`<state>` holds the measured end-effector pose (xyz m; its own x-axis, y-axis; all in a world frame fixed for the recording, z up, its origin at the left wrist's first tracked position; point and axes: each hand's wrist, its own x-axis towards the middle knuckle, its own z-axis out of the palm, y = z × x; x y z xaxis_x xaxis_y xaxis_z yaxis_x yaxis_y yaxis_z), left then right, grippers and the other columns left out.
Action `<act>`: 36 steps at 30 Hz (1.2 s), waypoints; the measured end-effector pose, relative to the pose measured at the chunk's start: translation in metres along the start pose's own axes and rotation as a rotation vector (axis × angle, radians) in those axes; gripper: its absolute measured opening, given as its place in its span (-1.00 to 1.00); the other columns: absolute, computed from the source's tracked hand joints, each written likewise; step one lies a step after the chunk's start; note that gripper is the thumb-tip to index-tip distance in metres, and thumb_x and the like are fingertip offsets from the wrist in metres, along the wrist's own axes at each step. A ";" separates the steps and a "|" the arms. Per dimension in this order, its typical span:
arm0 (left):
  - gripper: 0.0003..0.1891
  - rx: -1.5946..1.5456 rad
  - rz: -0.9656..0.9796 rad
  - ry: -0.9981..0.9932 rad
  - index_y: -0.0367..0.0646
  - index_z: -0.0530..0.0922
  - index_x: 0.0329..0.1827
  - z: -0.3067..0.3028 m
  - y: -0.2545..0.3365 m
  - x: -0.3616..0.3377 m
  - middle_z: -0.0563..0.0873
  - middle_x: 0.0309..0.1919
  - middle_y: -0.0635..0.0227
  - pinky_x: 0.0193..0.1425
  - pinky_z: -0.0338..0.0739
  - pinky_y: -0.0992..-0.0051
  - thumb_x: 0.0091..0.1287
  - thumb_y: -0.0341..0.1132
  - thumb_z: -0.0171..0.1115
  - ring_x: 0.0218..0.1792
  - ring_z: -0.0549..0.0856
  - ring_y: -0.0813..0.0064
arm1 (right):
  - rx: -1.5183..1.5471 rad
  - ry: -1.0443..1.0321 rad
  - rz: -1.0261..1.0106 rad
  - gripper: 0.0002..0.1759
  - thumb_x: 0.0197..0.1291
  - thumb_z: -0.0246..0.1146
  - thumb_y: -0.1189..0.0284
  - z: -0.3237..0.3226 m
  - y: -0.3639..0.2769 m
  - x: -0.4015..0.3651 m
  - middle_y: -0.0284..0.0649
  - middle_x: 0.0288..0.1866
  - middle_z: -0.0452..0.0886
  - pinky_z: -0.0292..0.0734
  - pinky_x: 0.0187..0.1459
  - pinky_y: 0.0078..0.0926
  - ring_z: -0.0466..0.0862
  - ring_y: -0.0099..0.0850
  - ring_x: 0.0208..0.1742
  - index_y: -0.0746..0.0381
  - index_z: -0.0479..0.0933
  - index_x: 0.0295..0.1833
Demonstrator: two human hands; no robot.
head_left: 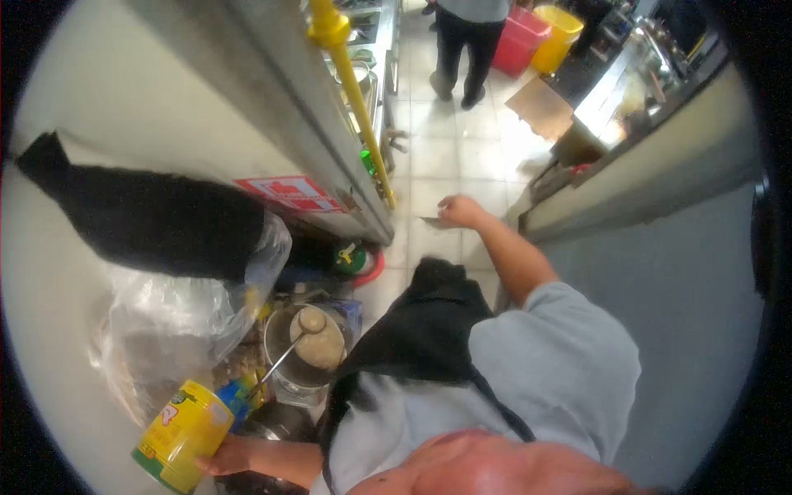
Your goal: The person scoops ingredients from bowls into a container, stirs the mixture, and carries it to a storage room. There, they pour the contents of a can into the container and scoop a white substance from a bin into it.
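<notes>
My left hand (227,459) grips the lower part of a large yellow can (186,433) with a green band, held tilted at the lower left. Out in front of my body, my right hand (460,212) is closed on a thin, flat, dark-edged piece (433,222) whose kind I cannot make out. Beside my left side stands a metal pot (279,334) with pale contents (320,346). A long-handled ladle (310,321) rests in it, its bowl over the pale contents. The can's top opening is not visible from here.
Clear plastic bags (169,309) and a black cloth (157,210) hang along the left wall. A yellow pipe (355,91) runs up the wall corner. Another person (470,49) stands farther down the tiled aisle, near red (520,41) and yellow bins (557,37).
</notes>
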<state>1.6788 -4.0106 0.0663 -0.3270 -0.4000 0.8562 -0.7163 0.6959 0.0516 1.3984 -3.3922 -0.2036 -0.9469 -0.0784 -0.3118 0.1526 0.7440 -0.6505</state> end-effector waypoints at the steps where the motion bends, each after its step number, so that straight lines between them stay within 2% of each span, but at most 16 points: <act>1: -0.45 -0.080 -0.017 0.022 -0.34 0.56 0.15 0.009 0.001 0.006 0.66 0.09 0.01 0.21 0.56 0.15 0.27 -0.06 0.36 0.07 0.66 0.08 | 0.086 0.031 -0.044 -0.56 0.22 0.27 0.23 -0.004 0.007 0.016 -0.07 -0.18 0.76 0.62 -0.08 -0.32 0.75 -0.28 -0.20 0.30 0.63 0.10; 3: -0.47 -0.150 -0.017 0.056 -0.33 0.59 0.11 0.018 0.016 0.018 0.66 0.08 0.01 0.23 0.54 0.16 0.29 -0.04 0.33 0.09 0.66 0.10 | 0.410 0.255 0.064 -0.63 0.24 0.24 0.23 -0.036 -0.007 0.050 -0.09 -0.25 0.75 0.63 -0.11 -0.33 0.75 -0.26 -0.21 0.31 0.68 -0.06; 5: -0.48 -1.175 -0.454 0.146 -0.28 0.55 0.21 0.014 0.043 0.033 0.64 0.13 0.02 0.26 0.53 0.17 0.33 -0.08 0.29 0.12 0.65 0.09 | 0.646 0.391 0.045 -0.65 0.28 0.20 0.23 -0.060 -0.001 0.106 -0.14 -0.36 0.73 0.62 -0.22 -0.37 0.75 -0.33 -0.31 0.31 0.68 -0.13; 9: -0.48 -0.935 -0.410 0.257 -0.27 0.53 0.23 -0.027 0.161 0.041 0.63 0.15 0.03 0.26 0.53 0.17 0.33 -0.09 0.28 0.12 0.65 0.09 | 0.673 0.314 0.074 -0.65 0.31 0.15 0.25 -0.114 -0.025 0.204 -0.11 -0.35 0.74 0.61 -0.19 -0.30 0.76 -0.27 -0.29 0.33 0.67 -0.16; 12: -0.48 -0.883 -0.426 0.329 -0.26 0.51 0.25 -0.054 0.221 0.049 0.62 0.16 0.03 0.26 0.53 0.17 0.33 -0.11 0.28 0.13 0.65 0.09 | 0.375 0.307 -0.061 -0.66 0.31 0.14 0.28 -0.144 -0.073 0.282 -0.10 -0.21 0.74 0.62 -0.13 -0.23 0.76 -0.24 -0.18 0.35 0.65 -0.13; 14: -0.48 -0.844 -0.455 0.362 -0.26 0.50 0.26 -0.070 0.248 0.051 0.61 0.17 0.04 0.27 0.53 0.18 0.34 -0.11 0.27 0.13 0.64 0.09 | 0.018 0.372 -0.329 -0.68 0.31 0.10 0.33 -0.150 -0.108 0.327 -0.09 0.00 0.71 0.56 0.11 -0.21 0.68 -0.20 0.12 0.31 0.66 -0.07; 15: -0.48 -0.830 -0.476 0.381 -0.26 0.50 0.27 -0.076 0.259 0.051 0.61 0.17 0.04 0.27 0.53 0.18 0.34 -0.12 0.27 0.14 0.64 0.09 | 0.024 0.343 -0.357 -0.68 0.31 0.10 0.33 -0.148 -0.119 0.357 -0.09 0.00 0.71 0.56 0.11 -0.21 0.68 -0.20 0.12 0.31 0.66 -0.07; 17: -0.47 -0.806 -0.533 0.418 -0.25 0.49 0.28 -0.090 0.277 0.048 0.60 0.18 0.04 0.27 0.53 0.18 0.34 -0.12 0.27 0.14 0.64 0.09 | -0.361 0.616 -0.825 -0.70 0.30 0.08 0.38 -0.133 -0.140 0.411 -0.09 0.11 0.66 0.36 0.35 -0.11 0.49 -0.16 0.37 0.22 0.67 -0.02; 18: -0.47 -0.797 -0.559 0.438 -0.25 0.48 0.28 -0.094 0.286 0.046 0.60 0.19 0.04 0.27 0.53 0.18 0.34 -0.13 0.27 0.14 0.64 0.09 | -0.345 0.603 -0.855 -0.70 0.30 0.08 0.38 -0.127 -0.149 0.434 -0.09 0.11 0.66 0.36 0.35 -0.11 0.49 -0.16 0.37 0.22 0.67 -0.02; 20: -0.47 -0.775 -0.611 0.478 -0.25 0.47 0.29 -0.101 0.305 0.040 0.59 0.20 0.05 0.27 0.53 0.18 0.34 -0.13 0.26 0.15 0.64 0.09 | -0.879 0.444 -0.865 -0.69 0.29 0.08 0.42 -0.123 -0.168 0.458 -0.09 0.10 0.67 0.15 0.47 0.05 0.36 -0.09 0.48 0.13 0.68 0.02; 24: -0.46 -0.724 -0.694 0.552 -0.24 0.46 0.31 -0.114 0.309 0.024 0.58 0.21 0.05 0.27 0.53 0.18 0.35 -0.14 0.26 0.15 0.63 0.09 | -1.156 -0.012 -0.914 -0.76 0.21 0.18 0.39 -0.136 -0.188 0.465 -0.27 -0.07 0.70 0.31 0.31 -0.08 0.59 -0.23 0.20 0.10 0.74 -0.11; 25: -0.44 -0.765 -0.640 0.507 -0.22 0.41 0.35 -0.117 0.288 0.016 0.56 0.25 0.06 0.29 0.51 0.19 0.34 -0.17 0.26 0.18 0.61 0.10 | -1.164 -0.025 -0.995 -0.81 0.18 0.21 0.38 -0.137 -0.184 0.465 -0.34 -0.20 0.71 0.43 0.13 -0.20 0.67 -0.30 -0.03 0.11 0.74 -0.22; 27: -0.41 -0.808 -0.588 0.457 -0.21 0.37 0.39 -0.124 0.295 0.012 0.53 0.28 0.07 0.31 0.50 0.19 0.33 -0.19 0.27 0.21 0.60 0.10 | -1.080 -0.014 -0.987 -0.81 0.18 0.20 0.39 -0.143 -0.176 0.455 -0.31 -0.23 0.71 0.48 0.05 -0.22 0.70 -0.28 -0.09 0.10 0.74 -0.23; 29: -0.41 -1.411 -0.231 0.022 -0.19 0.38 0.39 -0.138 0.352 0.013 0.53 0.28 0.08 0.33 0.48 0.15 0.33 -0.21 0.28 0.25 0.56 0.09 | -1.005 0.007 -0.969 -0.81 0.17 0.20 0.40 -0.154 -0.170 0.439 -0.28 -0.25 0.71 0.53 -0.03 -0.24 0.72 -0.27 -0.14 0.10 0.73 -0.23; 33: -0.44 -0.507 -0.401 0.251 -0.19 0.40 0.37 -0.100 0.204 -0.025 0.54 0.28 0.08 0.33 0.47 0.12 0.33 -0.22 0.28 0.25 0.56 0.07 | -0.684 0.056 -0.685 -0.78 0.24 0.13 0.43 -0.156 -0.147 0.404 -0.11 -0.17 0.72 0.59 -0.08 -0.15 0.74 -0.14 -0.13 0.15 0.67 -0.11; 36: -0.45 -0.273 -0.399 0.257 -0.19 0.41 0.36 -0.094 0.129 -0.052 0.54 0.27 0.07 0.33 0.47 0.11 0.33 -0.23 0.28 0.25 0.55 0.06 | -0.327 0.035 -0.336 -0.67 0.38 -0.03 0.40 -0.142 -0.126 0.377 0.01 -0.04 0.69 0.60 0.02 -0.08 0.69 -0.04 0.02 0.17 0.54 0.15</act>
<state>1.6610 -3.8439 0.0762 0.1232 -0.5302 0.8389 -0.5571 0.6626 0.5006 0.9826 -3.4210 -0.1411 -0.9383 -0.3327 -0.0944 -0.2561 0.8518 -0.4569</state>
